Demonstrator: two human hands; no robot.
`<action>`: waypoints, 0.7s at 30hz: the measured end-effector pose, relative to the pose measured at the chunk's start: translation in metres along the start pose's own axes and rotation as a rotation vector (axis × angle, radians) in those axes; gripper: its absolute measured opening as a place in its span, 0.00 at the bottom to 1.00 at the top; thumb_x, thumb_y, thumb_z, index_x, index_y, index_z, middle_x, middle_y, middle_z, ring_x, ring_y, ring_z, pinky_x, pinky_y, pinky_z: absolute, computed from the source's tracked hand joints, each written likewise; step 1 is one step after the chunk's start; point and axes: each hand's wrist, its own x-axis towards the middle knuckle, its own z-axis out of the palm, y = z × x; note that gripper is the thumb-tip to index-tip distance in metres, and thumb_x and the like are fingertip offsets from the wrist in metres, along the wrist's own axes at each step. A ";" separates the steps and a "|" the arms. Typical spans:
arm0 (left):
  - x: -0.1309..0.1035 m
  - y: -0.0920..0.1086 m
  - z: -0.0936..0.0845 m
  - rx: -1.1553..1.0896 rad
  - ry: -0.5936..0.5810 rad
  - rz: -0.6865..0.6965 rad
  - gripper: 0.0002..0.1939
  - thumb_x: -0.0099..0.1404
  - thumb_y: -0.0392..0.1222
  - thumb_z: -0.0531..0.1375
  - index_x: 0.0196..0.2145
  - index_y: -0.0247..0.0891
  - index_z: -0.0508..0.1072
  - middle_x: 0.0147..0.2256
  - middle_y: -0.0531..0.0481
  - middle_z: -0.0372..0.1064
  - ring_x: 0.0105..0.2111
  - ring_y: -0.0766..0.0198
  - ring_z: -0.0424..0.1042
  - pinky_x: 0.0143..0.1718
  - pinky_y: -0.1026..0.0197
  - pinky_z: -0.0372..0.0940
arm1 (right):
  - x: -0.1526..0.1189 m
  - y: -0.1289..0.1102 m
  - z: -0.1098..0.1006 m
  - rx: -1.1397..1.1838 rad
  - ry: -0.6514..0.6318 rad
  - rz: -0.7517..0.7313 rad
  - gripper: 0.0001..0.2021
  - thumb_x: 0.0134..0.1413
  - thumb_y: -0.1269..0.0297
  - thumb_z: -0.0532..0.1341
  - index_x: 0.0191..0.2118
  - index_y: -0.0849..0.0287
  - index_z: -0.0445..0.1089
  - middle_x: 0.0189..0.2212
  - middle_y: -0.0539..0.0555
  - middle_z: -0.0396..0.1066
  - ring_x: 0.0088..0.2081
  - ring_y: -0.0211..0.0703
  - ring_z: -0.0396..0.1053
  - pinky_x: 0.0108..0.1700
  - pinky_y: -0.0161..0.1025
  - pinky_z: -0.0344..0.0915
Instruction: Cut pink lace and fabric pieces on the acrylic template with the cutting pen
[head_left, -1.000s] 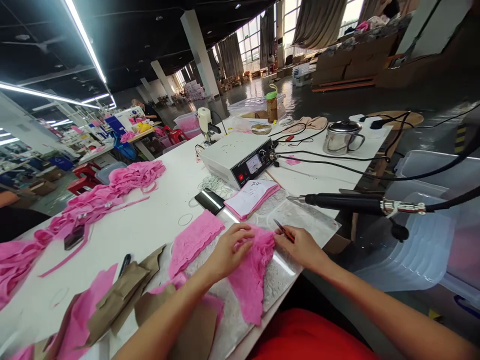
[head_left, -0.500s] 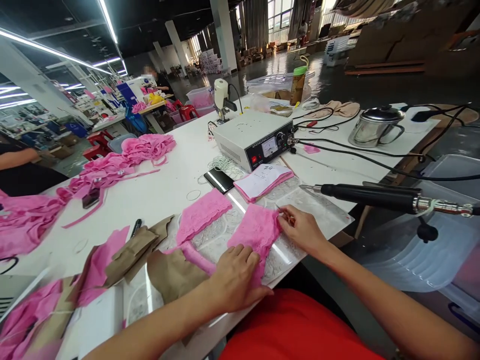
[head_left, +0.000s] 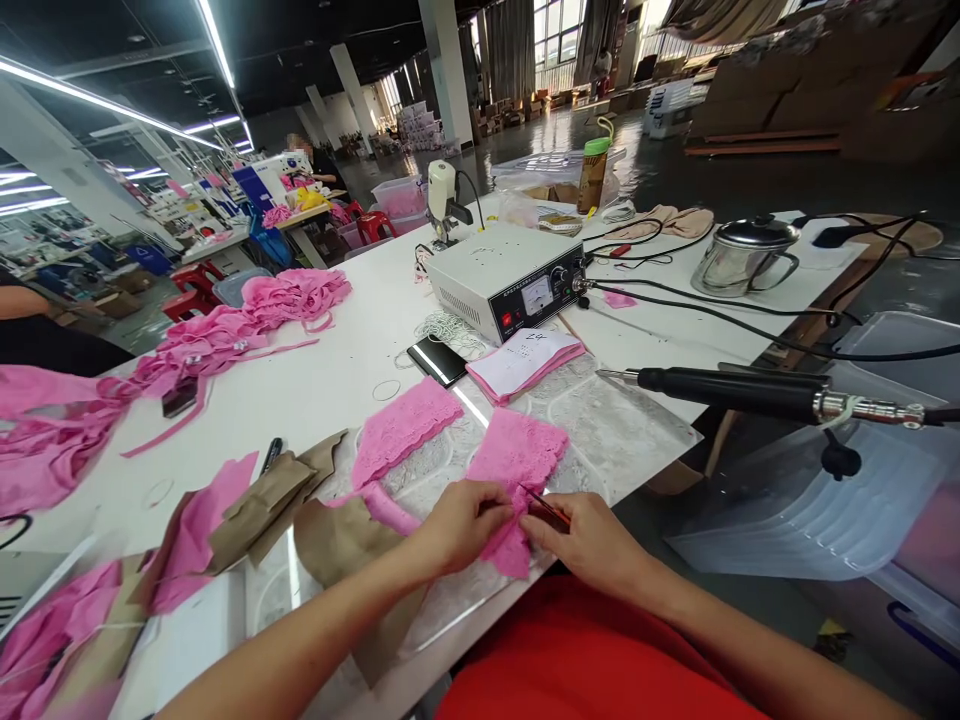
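A pink lace piece [head_left: 516,450] lies at the table's front edge, its lower part gathered near my hands. My left hand [head_left: 469,520] pinches its edge between thumb and fingers. Close on the right, my right hand [head_left: 581,530] is closed around a thin pointed tool [head_left: 547,505], whose dark tip touches the pink cloth; its exact kind is hard to make out. A second pink lace piece [head_left: 405,425] lies flat to the left on the clear marbled sheet [head_left: 592,440].
Behind stand a grey control box [head_left: 502,275], a black phone [head_left: 437,360] and a paper-topped pink stack [head_left: 525,362]. A black pen-like handpiece [head_left: 727,390] juts in from the right. Brown paper [head_left: 349,545] and pink fabric [head_left: 292,295] lie left. A person's arm shows far left.
My right hand has moved down and left from the lace's upper right corner to beside my left hand. My left hand has shifted up and now pinches the edge instead of lying on the cloth.
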 end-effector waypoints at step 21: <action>0.005 0.000 -0.001 0.257 0.088 0.165 0.14 0.64 0.35 0.56 0.19 0.35 0.65 0.22 0.54 0.60 0.25 0.68 0.61 0.29 0.65 0.54 | 0.009 0.007 -0.008 0.032 0.126 -0.125 0.11 0.54 0.59 0.53 0.26 0.58 0.63 0.25 0.50 0.65 0.29 0.40 0.61 0.33 0.37 0.55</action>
